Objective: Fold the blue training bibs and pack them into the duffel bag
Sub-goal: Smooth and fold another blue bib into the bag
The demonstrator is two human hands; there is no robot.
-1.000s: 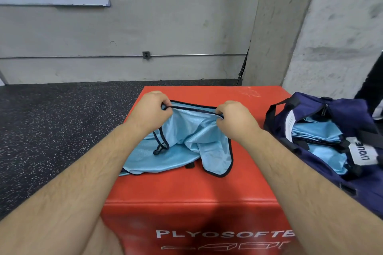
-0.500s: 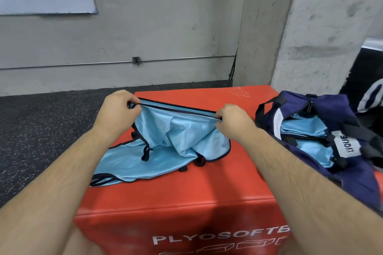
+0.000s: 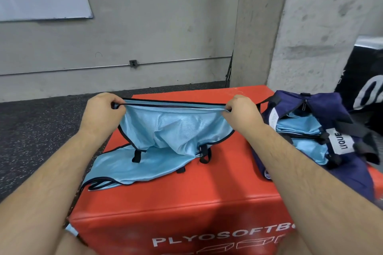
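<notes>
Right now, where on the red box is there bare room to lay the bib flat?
The red box is bare along its near edge, in front of the blue bib, and in a strip between the bib and the duffel bag. The left side is crowded by the bib, the right by the bag.

We cannot see the fingertips of the left grip [image 3: 103, 113] or the right grip [image 3: 241, 113]; they curl out of sight at the hem of the bib [image 3: 174, 128]. The right forearm covers the near side of the duffel bag [image 3: 335, 107]. Lettering on the red box [image 3: 207, 192] is cut by the forearm and the bottom edge. We read the bag label [image 3: 341, 141] only in part.
</notes>
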